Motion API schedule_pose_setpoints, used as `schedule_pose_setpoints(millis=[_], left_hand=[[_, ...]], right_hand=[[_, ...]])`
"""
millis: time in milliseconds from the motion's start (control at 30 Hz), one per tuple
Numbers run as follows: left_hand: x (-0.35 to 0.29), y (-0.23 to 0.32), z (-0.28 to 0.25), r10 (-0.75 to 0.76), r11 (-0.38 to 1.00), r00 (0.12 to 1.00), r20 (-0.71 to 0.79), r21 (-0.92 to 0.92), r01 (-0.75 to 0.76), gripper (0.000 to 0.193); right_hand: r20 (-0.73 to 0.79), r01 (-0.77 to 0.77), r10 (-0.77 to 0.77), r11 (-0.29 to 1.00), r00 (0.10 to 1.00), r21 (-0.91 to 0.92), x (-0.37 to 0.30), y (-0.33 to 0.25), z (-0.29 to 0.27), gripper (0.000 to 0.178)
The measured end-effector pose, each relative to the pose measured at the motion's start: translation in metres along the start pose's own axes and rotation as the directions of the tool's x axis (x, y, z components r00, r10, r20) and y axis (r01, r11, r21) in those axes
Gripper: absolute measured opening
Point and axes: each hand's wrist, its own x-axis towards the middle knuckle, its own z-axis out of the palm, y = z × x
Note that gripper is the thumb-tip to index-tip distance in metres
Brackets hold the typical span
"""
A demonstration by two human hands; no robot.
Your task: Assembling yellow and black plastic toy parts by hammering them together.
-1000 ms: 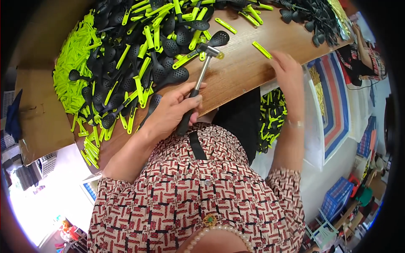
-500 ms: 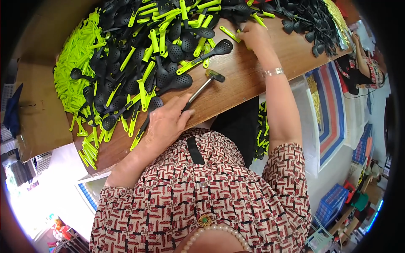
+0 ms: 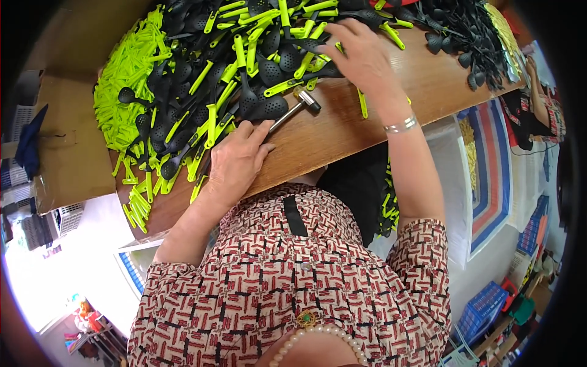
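My left hand (image 3: 237,160) is closed around the handle of a small hammer (image 3: 307,100) at the table's near edge. The hammer's metal head points away to the right, beside the pile. Above the table, my right hand (image 3: 367,61) reaches over the right side of the pile with thumb and fingers apart. Close to its fingertips lies a black slotted spoon (image 3: 327,70), partly hidden by the hand. A loose green handle (image 3: 363,104) lies just below the right hand. Black perforated spoons with green handles (image 3: 247,98) are heaped ahead of both hands.
Bright green handles (image 3: 125,88) form a mound at the left. Black spoon heads (image 3: 471,46) are piled at the far right of the wooden table (image 3: 330,131). A cardboard box (image 3: 73,147) stands left. Another person's arm (image 3: 538,92) shows at the right edge.
My right hand has moved left over the pile from the loose green handles, its fingers spreading. My left hand stays on the hammer. The whole view has shifted slightly.
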Motion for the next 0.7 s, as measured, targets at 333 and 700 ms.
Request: schedule_pose_setpoints(millis=[333, 700], left_hand=[[0.001, -0.008, 0.004, 0.005, 0.985, 0.997, -0.082, -0.171, -0.019, 0.036], [0.002, -0.002, -0.009, -0.167, 0.746, 0.956, 0.239, -0.604, 0.281, 0.033]], right_hand=[[0.155, -0.173, 0.16, 0.982, 0.975, 0.075, 0.007, 0.006, -0.001, 0.012], [0.407, -0.838, 0.793, 0.222, 0.453, 0.499, -0.129, -0.029, -0.126, 0.015]])
